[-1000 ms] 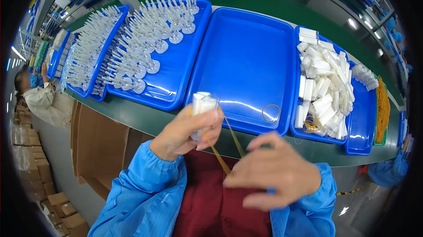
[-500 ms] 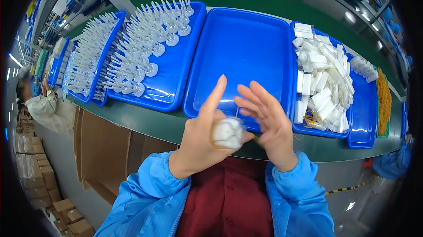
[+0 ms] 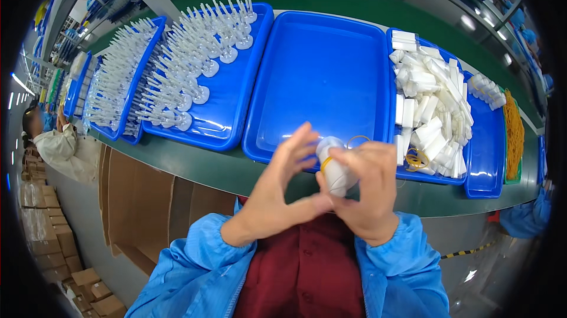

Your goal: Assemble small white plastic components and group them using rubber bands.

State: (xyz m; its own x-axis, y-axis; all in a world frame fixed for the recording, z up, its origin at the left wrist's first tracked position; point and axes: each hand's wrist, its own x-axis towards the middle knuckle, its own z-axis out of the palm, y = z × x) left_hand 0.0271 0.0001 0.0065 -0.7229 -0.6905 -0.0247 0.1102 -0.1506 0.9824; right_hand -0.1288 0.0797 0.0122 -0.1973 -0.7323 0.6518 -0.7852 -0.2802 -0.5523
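A bundle of white pieces in clear plastic is pinched between the thumb and fingers of my right hand, above the table's near edge. A yellow rubber band goes round the bundle. Another thin rubber-band loop sticks up by the right fingers. My left hand is open beside the bundle, its fingers apart and curved, blurred at the tips. The left thumb reaches toward the bundle's lower end; whether it touches cannot be told. Beyond both hands lies a bare blue tray.
Left stands a blue tray of upright clear plastic parts with round bases, with more trays past it. Right, another tray carries white wrapped pieces and loose rubber bands. A pile of yellow rubber bands sits farther right. Cardboard stands below left.
The bundle has passed from my left hand to my right and now stands tilted, its side showing. The left hand has let go and opened.
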